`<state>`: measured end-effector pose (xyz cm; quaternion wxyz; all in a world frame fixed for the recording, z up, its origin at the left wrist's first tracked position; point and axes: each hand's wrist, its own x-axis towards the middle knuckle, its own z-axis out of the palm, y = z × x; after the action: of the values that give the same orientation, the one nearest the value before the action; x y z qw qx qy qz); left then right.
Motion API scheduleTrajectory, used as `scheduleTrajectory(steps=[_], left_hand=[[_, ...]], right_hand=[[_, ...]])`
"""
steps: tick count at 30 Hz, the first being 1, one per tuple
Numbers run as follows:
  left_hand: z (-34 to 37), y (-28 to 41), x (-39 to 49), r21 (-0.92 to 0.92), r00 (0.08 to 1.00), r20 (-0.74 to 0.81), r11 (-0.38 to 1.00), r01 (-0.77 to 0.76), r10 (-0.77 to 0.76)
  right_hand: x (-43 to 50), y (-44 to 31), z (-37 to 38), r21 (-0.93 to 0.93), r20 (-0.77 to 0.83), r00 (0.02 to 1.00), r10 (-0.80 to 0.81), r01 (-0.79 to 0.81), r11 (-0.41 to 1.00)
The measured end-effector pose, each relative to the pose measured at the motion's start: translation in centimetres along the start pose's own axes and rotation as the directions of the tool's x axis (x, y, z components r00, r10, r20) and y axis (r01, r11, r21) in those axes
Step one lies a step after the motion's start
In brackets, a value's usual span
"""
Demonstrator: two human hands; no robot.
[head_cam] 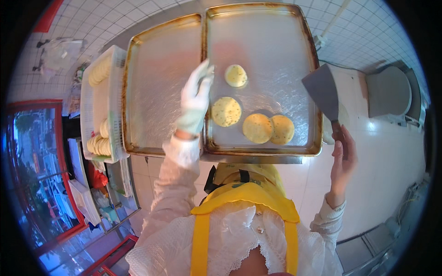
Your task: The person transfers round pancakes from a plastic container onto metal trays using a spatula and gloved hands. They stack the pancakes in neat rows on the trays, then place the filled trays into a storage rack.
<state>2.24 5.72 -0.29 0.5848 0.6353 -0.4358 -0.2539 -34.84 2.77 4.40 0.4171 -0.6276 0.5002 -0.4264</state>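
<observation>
My left hand [198, 91], in a white knit glove, is over the shared edge of two metal baking trays, its fingers slightly bent and nothing seen in them. My bare right hand [344, 151] grips the wooden handle of a wide scraper [324, 91], whose blade is raised over the right edge of the right tray [262, 41]. On that tray lie several flat round dough cakes with dark flecks: a small one [236, 76] furthest back, one [226, 111] near my glove, and a browner one [258, 128] overlapping another [282, 129] near the front edge.
The left tray [162, 86] adjoins the right one. Beside it stands a white plastic crate [117, 103] with stacked pale dough rounds [99, 146]. A tiled wall [366, 27] rises behind. A rounded grey stool or bin [388, 91] is at right, and a shelf with bags [98, 177] at lower left.
</observation>
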Motion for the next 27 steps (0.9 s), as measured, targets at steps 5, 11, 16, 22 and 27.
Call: scheduleTrajectory(steps=[5,11,16,22,27], left_hand=[[-6.7,3.8,-10.6,-0.097,0.902,0.008,0.898,0.430,-0.432],[-13.5,2.4,-17.0,-0.022,0.949,-0.068,0.951,0.308,-0.309],[-23.7,1.7,-22.2,-0.074,0.918,-0.187,0.937,0.342,-0.350],[-39.2,-5.0,-30.0,-0.376,0.616,-0.608,0.865,0.332,-0.501],[-50.4,-6.8,-24.5,-0.380,0.540,-0.664,0.855,0.353,-0.518]], right_hand=[[4.0,1.5,5.7,-0.257,0.285,0.956,-0.066,0.143,0.956],[10.5,3.4,22.0,-0.215,0.492,0.849,-0.192,0.332,0.918],[10.3,5.1,18.4,-0.424,0.381,0.919,-0.099,0.269,0.865],[-0.1,2.5,18.9,-0.226,0.243,0.970,0.002,0.054,0.973],[-17.5,-5.9,34.7,0.191,0.435,0.901,-0.004,-0.088,0.978]])
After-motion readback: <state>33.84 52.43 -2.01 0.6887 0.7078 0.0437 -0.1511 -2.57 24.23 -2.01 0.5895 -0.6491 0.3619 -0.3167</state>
